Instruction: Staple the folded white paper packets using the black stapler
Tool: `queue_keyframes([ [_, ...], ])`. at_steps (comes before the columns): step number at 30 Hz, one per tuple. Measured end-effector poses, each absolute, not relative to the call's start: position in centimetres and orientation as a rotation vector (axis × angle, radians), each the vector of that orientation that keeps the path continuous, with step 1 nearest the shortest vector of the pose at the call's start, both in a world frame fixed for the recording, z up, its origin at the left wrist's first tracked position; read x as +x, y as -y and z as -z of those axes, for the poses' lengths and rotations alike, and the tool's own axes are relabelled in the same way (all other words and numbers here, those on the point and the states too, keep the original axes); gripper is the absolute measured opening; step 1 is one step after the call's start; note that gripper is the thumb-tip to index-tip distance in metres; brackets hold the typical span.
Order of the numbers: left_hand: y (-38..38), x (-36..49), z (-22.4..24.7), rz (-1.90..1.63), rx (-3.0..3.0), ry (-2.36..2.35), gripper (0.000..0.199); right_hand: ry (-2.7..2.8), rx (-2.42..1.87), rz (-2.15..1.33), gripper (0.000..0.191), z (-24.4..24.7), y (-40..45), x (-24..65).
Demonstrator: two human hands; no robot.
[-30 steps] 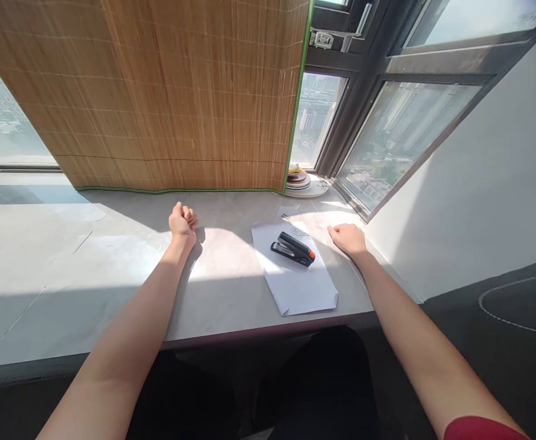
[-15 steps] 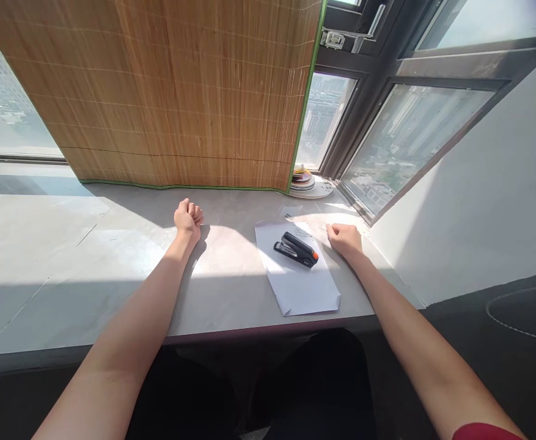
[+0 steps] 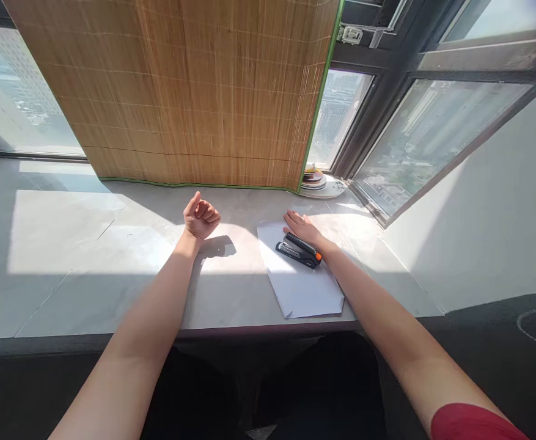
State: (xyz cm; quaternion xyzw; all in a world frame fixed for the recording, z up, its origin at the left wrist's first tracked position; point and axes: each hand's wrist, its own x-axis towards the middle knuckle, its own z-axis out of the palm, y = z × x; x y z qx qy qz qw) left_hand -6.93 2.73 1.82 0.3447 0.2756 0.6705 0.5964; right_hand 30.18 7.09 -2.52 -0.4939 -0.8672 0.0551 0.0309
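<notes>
My left hand is curled into a loose fist above the sill, thumb on top, with nothing visible in it. Its shadow falls on the surface to the right. White paper lies to the right of that hand, its near corners creased. A black stapler with an orange end rests on the paper. Just behind the stapler, my right hand reaches over the paper's far end, palm down and fingers stretched out. Whether it touches the stapler or the paper I cannot tell. The hand covers part of the paper.
A bamboo blind with green edging hangs down to the pale window sill. Stacked plates stand in the far corner by the window frame. A white wall bounds the right side.
My right hand has moved left from beside the paper to over its far end, and its fist has opened. My left hand has lifted and turned thumb up, still curled. The view has shifted slightly.
</notes>
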Motion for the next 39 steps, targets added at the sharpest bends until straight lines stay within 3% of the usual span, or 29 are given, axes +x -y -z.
queue_keyframes([
  [7, -3.2, -12.2, -2.1, -1.863, 0.906, -0.217, 0.074, 2.667, -1.427, -0.235, 0.071, 2.1, -5.1, 19.5],
  [14, -2.1, -17.6, -2.0, -2.244, 0.852, 0.116, 0.066, 2.579, -1.139, -0.415, 0.065, 1.9, -1.7, 8.6],
  [18, -2.1, -18.3, -2.1, -2.221, 0.775, 0.102, 0.061, 2.515, -1.073, -0.46, 0.066, 1.8, -0.8, 6.1],
  [24, -2.7, -17.9, -1.9, -2.167, 0.745, 0.142, 0.064, 2.29, -1.102, -0.347, 0.042, -0.8, -2.8, 12.1],
  [26, -2.7, -17.9, -1.8, -2.173, 0.752, 0.154, 0.066, 2.256, -1.486, -0.316, 0.06, -1.4, -4.5, 17.3],
  [29, -2.8, -18.1, -1.6, -2.147, 0.783, 0.164, 0.068, 2.181, -1.701, -0.175, 0.049, -1.1, -6.8, 25.4],
  [32, -2.9, -18.4, -1.3, -2.135, 0.831, 0.143, 0.067, 2.055, -1.85, -0.141, 0.051, 0.0, -7.9, 30.2],
  [39, -2.6, -17.9, -1.4, -2.19, 0.818, -0.11, 0.064, 2.05, -1.396, -0.206, 0.049, -0.3, -3.7, 24.9],
])
